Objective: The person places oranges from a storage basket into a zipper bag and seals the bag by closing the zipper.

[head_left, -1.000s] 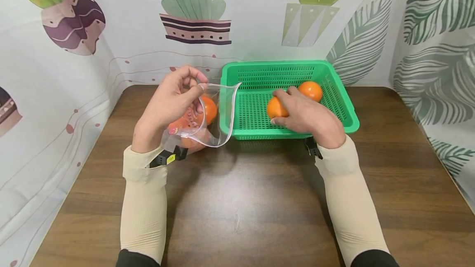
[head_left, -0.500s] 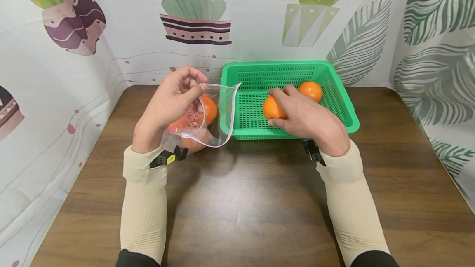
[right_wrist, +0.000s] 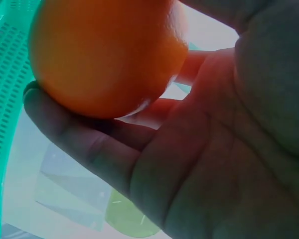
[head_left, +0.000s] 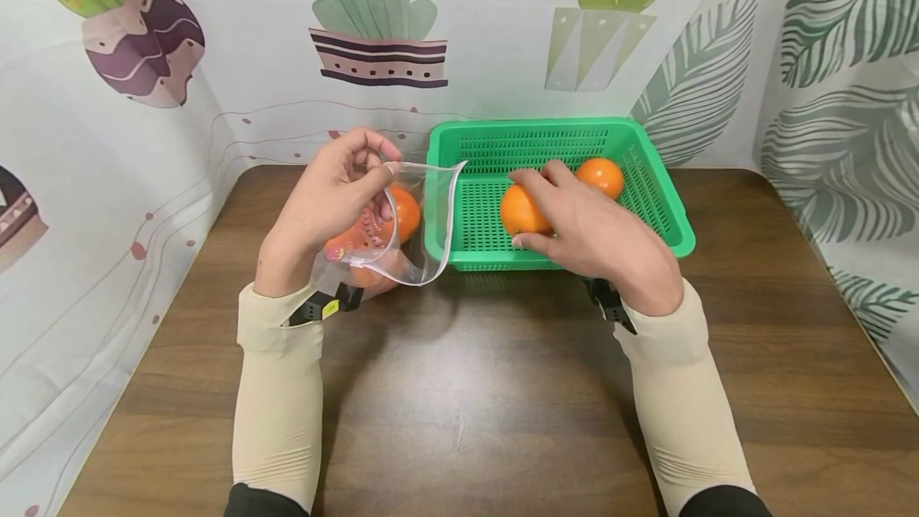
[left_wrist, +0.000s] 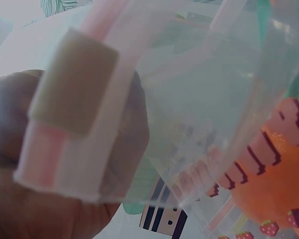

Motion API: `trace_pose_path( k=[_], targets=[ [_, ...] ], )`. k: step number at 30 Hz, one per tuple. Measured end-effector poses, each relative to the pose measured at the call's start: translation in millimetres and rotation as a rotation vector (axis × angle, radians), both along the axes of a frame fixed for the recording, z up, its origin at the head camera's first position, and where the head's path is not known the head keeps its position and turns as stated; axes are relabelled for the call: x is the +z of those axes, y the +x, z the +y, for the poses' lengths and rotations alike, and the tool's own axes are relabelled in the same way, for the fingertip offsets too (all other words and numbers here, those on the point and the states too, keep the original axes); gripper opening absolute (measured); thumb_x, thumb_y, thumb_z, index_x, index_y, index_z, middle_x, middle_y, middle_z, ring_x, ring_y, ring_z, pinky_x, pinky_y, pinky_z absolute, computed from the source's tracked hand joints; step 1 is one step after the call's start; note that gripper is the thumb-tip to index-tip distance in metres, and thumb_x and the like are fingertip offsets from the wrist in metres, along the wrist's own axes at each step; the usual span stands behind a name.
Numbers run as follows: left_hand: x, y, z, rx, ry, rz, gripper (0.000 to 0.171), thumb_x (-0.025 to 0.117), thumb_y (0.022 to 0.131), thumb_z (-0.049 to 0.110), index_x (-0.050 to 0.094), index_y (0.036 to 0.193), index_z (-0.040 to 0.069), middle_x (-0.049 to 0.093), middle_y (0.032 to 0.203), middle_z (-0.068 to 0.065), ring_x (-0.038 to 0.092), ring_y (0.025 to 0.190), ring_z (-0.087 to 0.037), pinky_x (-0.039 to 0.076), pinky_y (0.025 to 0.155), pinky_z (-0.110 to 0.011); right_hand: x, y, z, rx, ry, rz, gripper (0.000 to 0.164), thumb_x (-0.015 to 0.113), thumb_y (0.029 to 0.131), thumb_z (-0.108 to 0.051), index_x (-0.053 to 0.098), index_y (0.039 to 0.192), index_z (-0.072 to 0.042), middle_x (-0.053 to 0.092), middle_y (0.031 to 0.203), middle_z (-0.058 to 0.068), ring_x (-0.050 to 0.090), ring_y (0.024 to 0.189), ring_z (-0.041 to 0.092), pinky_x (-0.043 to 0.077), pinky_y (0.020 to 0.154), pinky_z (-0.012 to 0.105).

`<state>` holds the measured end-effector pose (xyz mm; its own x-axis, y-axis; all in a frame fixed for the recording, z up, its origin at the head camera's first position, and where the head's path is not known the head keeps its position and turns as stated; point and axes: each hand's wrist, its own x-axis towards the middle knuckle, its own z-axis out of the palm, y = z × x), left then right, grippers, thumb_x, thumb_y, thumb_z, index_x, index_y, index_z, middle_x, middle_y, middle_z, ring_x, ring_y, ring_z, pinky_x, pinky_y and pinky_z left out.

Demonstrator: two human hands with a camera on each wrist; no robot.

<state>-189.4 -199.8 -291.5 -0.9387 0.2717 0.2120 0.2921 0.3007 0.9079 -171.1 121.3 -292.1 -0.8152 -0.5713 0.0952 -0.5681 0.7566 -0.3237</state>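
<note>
My left hand [head_left: 326, 198] pinches the rim of a clear zip bag [head_left: 454, 198], whose mouth gapes toward the basket. Oranges [head_left: 406, 212] show through the printed plastic below that hand. In the left wrist view, the bag's zip slider [left_wrist: 74, 82] looms close, with an orange [left_wrist: 269, 184] behind the print. My right hand [head_left: 589, 226] grips another orange [head_left: 520, 212] over the green basket [head_left: 495, 262], thumb on the near side. The right wrist view shows that orange [right_wrist: 104, 55] between curled fingers. One more orange [head_left: 601, 175] sits at the basket's right end.
The brown wooden table [head_left: 459, 421] carries the bag and the basket. A cloth backdrop [head_left: 495, 22] with printed cacti and leaves stands close behind the basket. The bag's mouth overlaps the basket's left end in the head view.
My right hand has shifted slightly left with the orange in its grip, away from the other orange in the basket. The left hand and bag have stayed in place.
</note>
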Motion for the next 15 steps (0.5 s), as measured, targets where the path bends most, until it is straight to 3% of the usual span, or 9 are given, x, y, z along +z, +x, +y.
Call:
trace_pose_path(
  k=[15],
  targets=[
    [0.7, 0.6, 0.5, 0.011, 0.002, -0.01, 0.011, 0.062, 0.105, 0.007, 0.061, 0.116, 0.003, 0.06, 0.082, -0.011, 0.065, 0.057, -0.029, 0.06, 0.055, -0.033, 4.4, 9.1, -3.0, 0.049, -0.082, 0.112, 0.072, 0.087, 0.091, -0.026, 0.051, 0.151, -0.009, 0.054, 0.127, 0.011, 0.062, 0.102, 0.025, 0.059, 0.09, 0.043]
  ],
)
